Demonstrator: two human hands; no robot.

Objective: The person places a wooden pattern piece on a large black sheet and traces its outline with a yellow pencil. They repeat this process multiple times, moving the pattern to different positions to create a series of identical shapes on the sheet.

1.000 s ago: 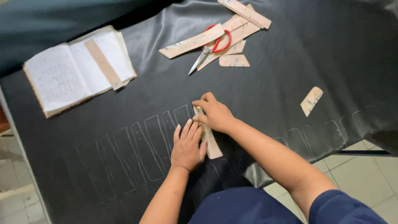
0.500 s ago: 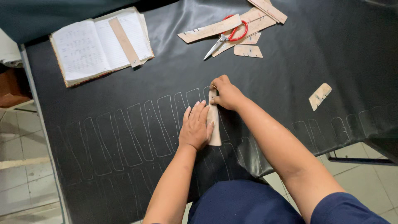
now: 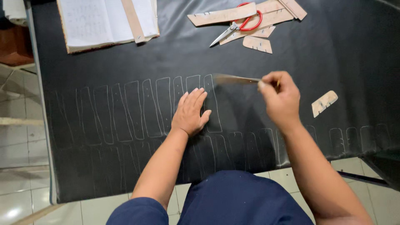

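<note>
A black leather-like sheet (image 3: 333, 62) covers the table, with a row of narrow outlines (image 3: 133, 108) traced on it in white. My left hand (image 3: 191, 112) lies flat on the sheet over the outlines, fingers together. My right hand (image 3: 281, 98) is raised a little above the sheet and pinches one end of a thin cardboard template strip (image 3: 233, 79), which is blurred and points left. A yellowish pencil end seems to show in the same hand.
Red-handled scissors (image 3: 239, 26) lie among several cardboard templates (image 3: 223, 14) at the back. One small template (image 3: 324, 103) lies to the right. An open notebook (image 3: 106, 21) with a strip on it sits back left. Tiled floor shows below the sheet's near edge.
My right hand lifted the template strip off the sheet and swung it up to the right. My left hand stayed pressed on the outlines. The view shifted closer.
</note>
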